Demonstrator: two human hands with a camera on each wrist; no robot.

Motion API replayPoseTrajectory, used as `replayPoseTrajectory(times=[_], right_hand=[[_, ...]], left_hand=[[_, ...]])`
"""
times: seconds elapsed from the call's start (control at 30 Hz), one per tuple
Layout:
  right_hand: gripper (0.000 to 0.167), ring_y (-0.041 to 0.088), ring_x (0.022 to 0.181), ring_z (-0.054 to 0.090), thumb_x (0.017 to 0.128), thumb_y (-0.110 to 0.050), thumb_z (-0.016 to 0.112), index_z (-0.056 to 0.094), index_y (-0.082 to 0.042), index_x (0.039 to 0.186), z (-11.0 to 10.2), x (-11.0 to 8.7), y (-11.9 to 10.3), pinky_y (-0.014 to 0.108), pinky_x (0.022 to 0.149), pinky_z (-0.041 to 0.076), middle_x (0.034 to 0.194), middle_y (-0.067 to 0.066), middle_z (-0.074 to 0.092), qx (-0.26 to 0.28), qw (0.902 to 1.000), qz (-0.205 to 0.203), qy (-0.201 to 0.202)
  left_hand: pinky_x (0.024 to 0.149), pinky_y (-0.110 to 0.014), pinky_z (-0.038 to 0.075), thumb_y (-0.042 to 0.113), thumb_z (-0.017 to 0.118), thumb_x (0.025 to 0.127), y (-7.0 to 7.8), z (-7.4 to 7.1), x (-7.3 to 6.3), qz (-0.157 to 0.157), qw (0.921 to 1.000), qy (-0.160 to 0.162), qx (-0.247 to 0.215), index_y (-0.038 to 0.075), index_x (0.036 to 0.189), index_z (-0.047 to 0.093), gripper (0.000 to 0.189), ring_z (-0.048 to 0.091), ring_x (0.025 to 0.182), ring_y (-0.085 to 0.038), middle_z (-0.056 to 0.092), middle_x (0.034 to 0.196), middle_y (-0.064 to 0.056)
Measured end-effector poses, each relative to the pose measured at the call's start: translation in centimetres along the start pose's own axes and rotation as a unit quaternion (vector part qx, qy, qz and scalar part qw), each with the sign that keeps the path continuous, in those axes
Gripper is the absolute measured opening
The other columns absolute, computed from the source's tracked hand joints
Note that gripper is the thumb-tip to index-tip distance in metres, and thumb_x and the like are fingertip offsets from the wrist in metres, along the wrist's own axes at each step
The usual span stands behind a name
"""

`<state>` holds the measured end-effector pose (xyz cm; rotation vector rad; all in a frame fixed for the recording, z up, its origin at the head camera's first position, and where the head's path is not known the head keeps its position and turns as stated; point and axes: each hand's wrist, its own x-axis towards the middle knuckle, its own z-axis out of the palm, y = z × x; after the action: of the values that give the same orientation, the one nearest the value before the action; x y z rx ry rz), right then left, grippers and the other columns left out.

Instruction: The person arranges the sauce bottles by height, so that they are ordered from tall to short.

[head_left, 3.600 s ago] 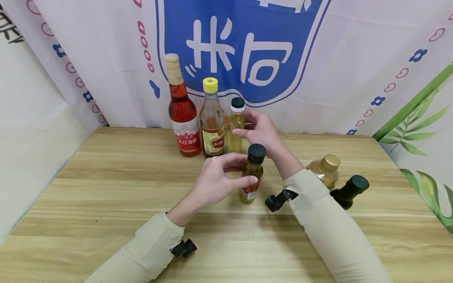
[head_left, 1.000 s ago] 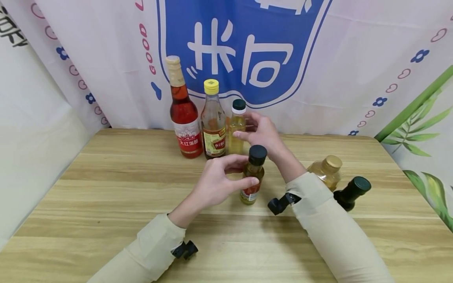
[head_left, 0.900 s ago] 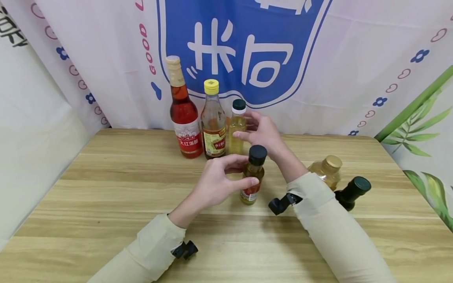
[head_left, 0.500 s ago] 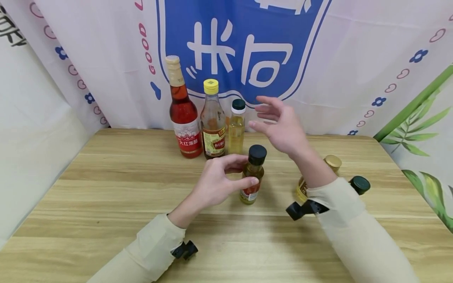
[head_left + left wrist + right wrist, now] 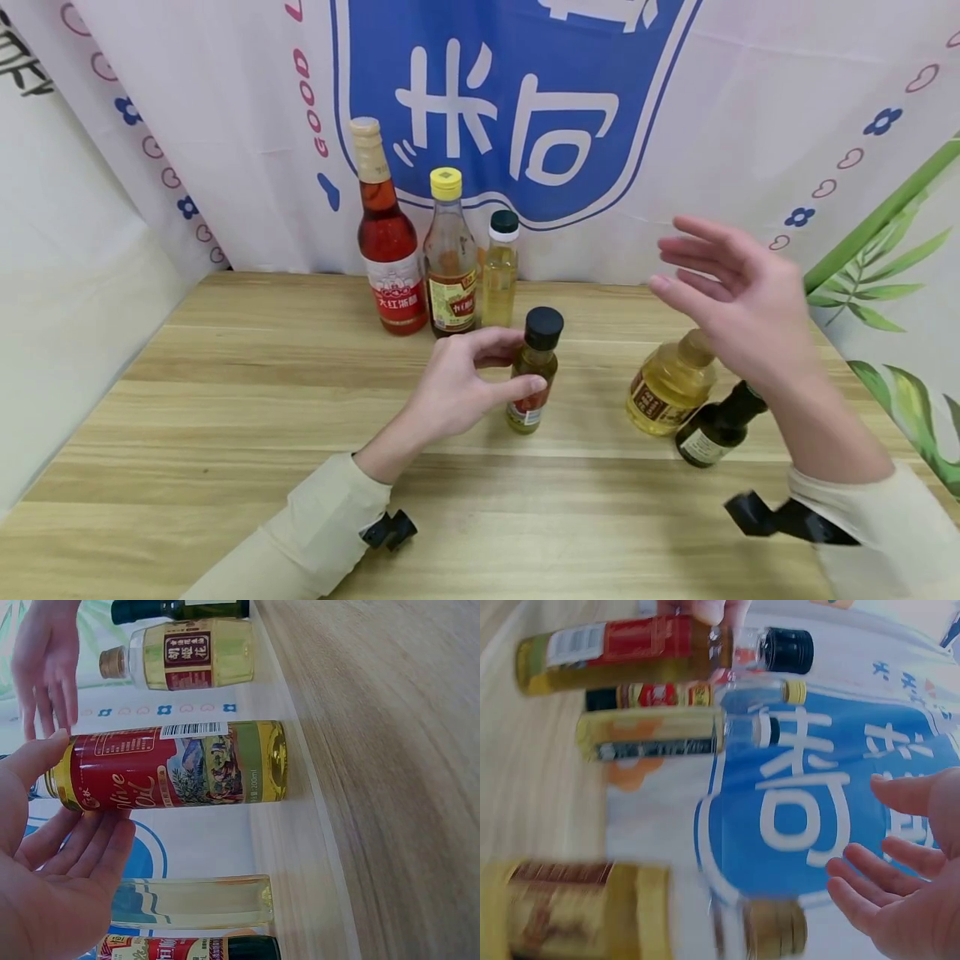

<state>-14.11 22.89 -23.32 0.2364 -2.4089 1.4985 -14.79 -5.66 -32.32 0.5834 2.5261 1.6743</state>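
Note:
My left hand [image 5: 457, 387] grips the upper part of a small olive oil bottle [image 5: 534, 402] with a black cap, thumb on one side and fingers on the other. Its red "Olive Oil" label faces the left wrist view, and the bottle stands upright. Empty and with loosely spread fingers, my right hand [image 5: 757, 308] is raised at the right, overlapping the gold cap of a yellow oil bottle [image 5: 667, 387] in the head view. Beside that one is a dark green bottle [image 5: 708, 437], its top partly hidden by the right hand.
At the back of the wooden table [image 5: 225, 400] stand a tall red vinegar bottle [image 5: 390, 242], a yellow-capped bottle [image 5: 452, 287] with dark contents and a slim bottle of pale oil [image 5: 499, 279] with a green cap. A printed curtain [image 5: 675, 167] hangs behind them.
My right hand has come away from the slim pale oil bottle and moved right, over the gold-capped one. That slim bottle stays in the row. The left hand has kept its hold without moving.

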Motion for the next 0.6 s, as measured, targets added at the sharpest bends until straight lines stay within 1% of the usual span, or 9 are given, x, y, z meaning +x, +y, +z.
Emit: replayPoseTrajectory(times=[0.1, 0.13, 0.23, 0.33, 0.37, 0.43, 0.47, 0.53, 0.6], right_hand=[[0.063, 0.0, 0.117, 0.071, 0.092, -0.004, 0.082, 0.059, -0.013, 0.149, -1.5, -1.5, 1.2, 0.01, 0.099, 0.054, 0.129, -0.008, 0.074, 0.027, 0.9994, -0.01, 0.02], [0.063, 0.0, 0.117, 0.071, 0.091, -0.002, 0.082, 0.06, -0.013, 0.149, -1.9, -1.9, 1.6, 0.009, 0.1, 0.054, 0.128, -0.009, 0.074, 0.028, 0.9992, -0.013, 0.025], [0.065, 0.001, 0.119, 0.07, 0.088, 0.008, 0.08, 0.06, -0.009, 0.148, -3.1, -3.2, 3.2, 0.008, 0.101, 0.053, 0.129, -0.007, 0.075, 0.05, 0.9978, -0.031, 0.029], [0.068, 0.006, 0.12, 0.071, 0.086, 0.019, 0.075, 0.058, -0.002, 0.148, -4.0, -4.2, 5.1, 0.011, 0.102, 0.054, 0.131, 0.0, 0.075, 0.098, 0.9933, -0.06, 0.016], [0.069, 0.008, 0.121, 0.071, 0.085, 0.023, 0.073, 0.057, 0.001, 0.148, -4.2, -4.6, 5.8, 0.013, 0.102, 0.055, 0.131, 0.003, 0.075, 0.124, 0.99, -0.067, 0.008], [0.069, 0.01, 0.122, 0.071, 0.084, 0.028, 0.069, 0.055, 0.006, 0.148, -4.6, -5.3, 7.1, 0.015, 0.103, 0.055, 0.133, 0.006, 0.075, 0.149, 0.9859, -0.075, -0.009], [0.069, 0.011, 0.123, 0.071, 0.084, 0.03, 0.067, 0.053, 0.008, 0.148, -4.8, -5.7, 7.7, 0.016, 0.103, 0.056, 0.133, 0.007, 0.074, 0.157, 0.9844, -0.077, -0.016], [0.071, 0.011, 0.124, 0.07, 0.083, 0.031, 0.066, 0.051, 0.01, 0.149, -5.1, -6.5, 8.7, 0.016, 0.105, 0.055, 0.134, 0.007, 0.074, 0.153, 0.9851, -0.072, -0.028], [0.072, 0.009, 0.125, 0.07, 0.083, 0.03, 0.067, 0.05, 0.01, 0.15, -5.4, -7.3, 9.7, 0.013, 0.105, 0.054, 0.135, 0.005, 0.074, 0.135, 0.9882, -0.062, -0.039]], left_hand=[[0.107, -0.047, 0.06, 0.022, 0.09, 0.086, 0.0, 0.0, 0.0, -0.001, 1.0, 0.001, 0.004, 0.011, 0.134, 0.072, 0.052, 0.075, 0.118, -0.024, 0.077, 0.129, -0.006], [0.106, -0.046, 0.06, 0.022, 0.09, 0.086, 0.0, 0.0, 0.0, -0.001, 1.0, 0.002, 0.007, 0.011, 0.134, 0.072, 0.052, 0.075, 0.118, -0.023, 0.077, 0.129, -0.006], [0.105, -0.043, 0.061, 0.024, 0.091, 0.086, 0.1, 0.0, -0.1, 0.0, 0.9999, 0.003, 0.013, 0.012, 0.135, 0.072, 0.054, 0.075, 0.118, -0.022, 0.077, 0.13, -0.005], [0.105, -0.04, 0.061, 0.024, 0.091, 0.086, 0.1, 0.0, -0.1, -0.003, 0.9999, 0.004, 0.014, 0.012, 0.135, 0.072, 0.054, 0.075, 0.118, -0.022, 0.077, 0.13, -0.004], [0.105, -0.041, 0.061, 0.024, 0.091, 0.086, 0.1, 0.0, -0.1, -0.002, 0.9999, 0.005, 0.013, 0.012, 0.135, 0.072, 0.054, 0.075, 0.118, -0.022, 0.077, 0.13, -0.005], [0.105, -0.042, 0.061, 0.024, 0.091, 0.086, 0.1, 0.0, -0.1, -0.004, 0.9999, 0.005, 0.011, 0.012, 0.135, 0.072, 0.054, 0.075, 0.117, -0.022, 0.077, 0.129, -0.005], [0.105, -0.042, 0.061, 0.024, 0.091, 0.086, 0.1, 0.0, -0.1, -0.006, 0.9999, 0.005, 0.01, 0.012, 0.134, 0.072, 0.054, 0.075, 0.117, -0.022, 0.077, 0.129, -0.005], [0.105, -0.043, 0.061, 0.024, 0.091, 0.086, 0.1, 0.0, -0.1, -0.007, 0.9999, 0.006, 0.01, 0.012, 0.134, 0.072, 0.053, 0.075, 0.117, -0.023, 0.077, 0.129, -0.006], [0.105, -0.042, 0.061, 0.024, 0.091, 0.086, 0.1, 0.0, -0.1, -0.009, 0.9999, 0.005, 0.01, 0.012, 0.134, 0.072, 0.053, 0.075, 0.117, -0.022, 0.077, 0.129, -0.005]])
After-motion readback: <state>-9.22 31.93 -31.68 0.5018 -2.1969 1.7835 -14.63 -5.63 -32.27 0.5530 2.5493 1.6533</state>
